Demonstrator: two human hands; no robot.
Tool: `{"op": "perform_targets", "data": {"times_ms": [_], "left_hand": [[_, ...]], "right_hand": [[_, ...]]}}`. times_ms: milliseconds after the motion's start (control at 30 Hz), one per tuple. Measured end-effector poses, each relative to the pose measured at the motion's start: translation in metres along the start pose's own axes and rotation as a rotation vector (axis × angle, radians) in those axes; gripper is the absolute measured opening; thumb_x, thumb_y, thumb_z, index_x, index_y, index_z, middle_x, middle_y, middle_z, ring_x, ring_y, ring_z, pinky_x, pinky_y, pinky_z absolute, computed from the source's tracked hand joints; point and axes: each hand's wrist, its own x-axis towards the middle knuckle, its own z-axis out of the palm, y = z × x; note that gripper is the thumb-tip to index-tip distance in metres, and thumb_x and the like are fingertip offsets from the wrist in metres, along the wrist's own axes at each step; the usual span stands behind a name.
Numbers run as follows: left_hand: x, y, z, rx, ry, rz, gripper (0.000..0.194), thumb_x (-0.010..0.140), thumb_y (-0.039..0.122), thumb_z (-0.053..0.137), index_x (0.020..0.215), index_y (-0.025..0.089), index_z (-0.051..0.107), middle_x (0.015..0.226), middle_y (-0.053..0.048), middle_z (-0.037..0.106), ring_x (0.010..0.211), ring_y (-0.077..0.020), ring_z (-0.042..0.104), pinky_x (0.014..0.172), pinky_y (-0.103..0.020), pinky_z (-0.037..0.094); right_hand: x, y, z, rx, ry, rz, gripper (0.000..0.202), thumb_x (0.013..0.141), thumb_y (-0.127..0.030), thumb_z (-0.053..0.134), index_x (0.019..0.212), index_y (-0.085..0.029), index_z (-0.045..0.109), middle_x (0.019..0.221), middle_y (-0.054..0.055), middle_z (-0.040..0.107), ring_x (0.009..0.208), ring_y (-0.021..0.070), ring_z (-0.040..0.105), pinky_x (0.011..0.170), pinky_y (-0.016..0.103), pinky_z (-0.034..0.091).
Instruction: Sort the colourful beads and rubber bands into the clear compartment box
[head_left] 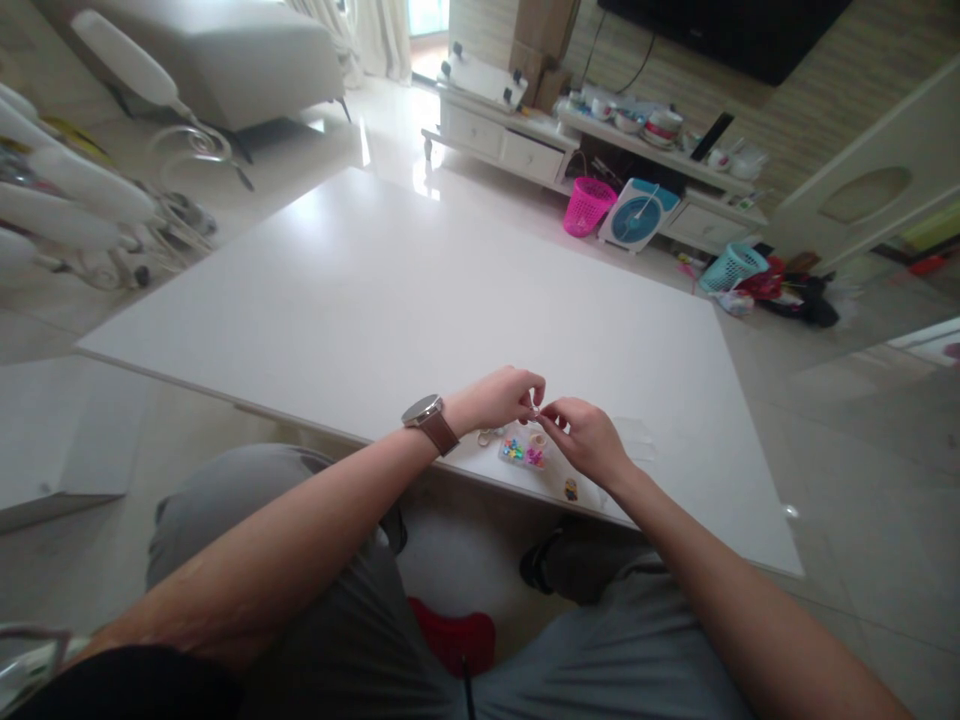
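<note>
My left hand (508,396), with a brown-strapped watch (431,420) on its wrist, is closed in a pinch over the white table (420,300). Facing it, my right hand (587,436) pinches too, and the fingertips of both nearly meet at a tiny pale item (535,411), too small to name. Just below the hands sits a clear compartment box (523,450) with colourful small pieces and pink ones. A small yellow and blue figure (571,489) lies near the front edge. Left of the box is a small ring-like item (486,437).
A clear plastic sheet or bag (636,438) lies right of my right hand. Beyond the table stand a pink basket (589,207), a blue and white fan (637,215) and a teal basket (733,268). A red object (457,636) is between my legs.
</note>
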Motion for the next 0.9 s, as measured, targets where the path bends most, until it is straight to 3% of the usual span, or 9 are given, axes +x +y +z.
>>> {"op": "perform_targets", "data": {"times_ms": [200, 433, 733, 900], "left_hand": [[0.003, -0.001, 0.003, -0.089, -0.012, 0.008, 0.019, 0.078, 0.009, 0.064, 0.095, 0.016, 0.061, 0.076, -0.002, 0.075, 0.069, -0.0126, 0.069, 0.062, -0.02, 0.047], [0.003, 0.001, 0.005, -0.022, -0.036, 0.02, 0.021, 0.079, 0.009, 0.063, 0.098, 0.017, 0.06, 0.077, -0.002, 0.074, 0.072, -0.0138, 0.069, 0.064, -0.022, 0.048], [-0.004, -0.011, 0.009, 0.414, 0.06, 0.014, 0.024, 0.083, 0.014, 0.058, 0.106, 0.021, 0.06, 0.095, -0.005, 0.072, 0.085, -0.0181, 0.067, 0.069, -0.026, 0.046], [-0.004, -0.01, 0.008, 0.592, 0.037, -0.027, 0.026, 0.086, 0.021, 0.057, 0.112, 0.022, 0.059, 0.098, -0.008, 0.071, 0.087, -0.0227, 0.067, 0.071, -0.03, 0.046]], "right_hand": [[-0.001, 0.0, -0.001, 0.0, 0.024, 0.003, 0.027, 0.098, -0.037, 0.048, 0.09, -0.019, 0.067, 0.083, 0.004, 0.067, 0.076, 0.0165, 0.059, 0.07, 0.027, 0.039], [-0.003, -0.002, -0.001, 0.035, 0.028, -0.003, 0.021, 0.096, -0.033, 0.049, 0.089, -0.02, 0.064, 0.084, 0.003, 0.067, 0.076, 0.0158, 0.059, 0.07, 0.026, 0.039], [-0.002, 0.0, 0.001, -0.139, -0.176, 0.105, 0.016, 0.091, -0.031, 0.053, 0.087, -0.022, 0.066, 0.085, 0.002, 0.069, 0.076, 0.0158, 0.06, 0.066, 0.026, 0.036], [-0.002, -0.001, 0.002, -0.224, -0.244, 0.123, 0.018, 0.091, -0.033, 0.054, 0.087, -0.023, 0.068, 0.089, 0.003, 0.071, 0.079, 0.0168, 0.062, 0.064, 0.027, 0.035]]}}
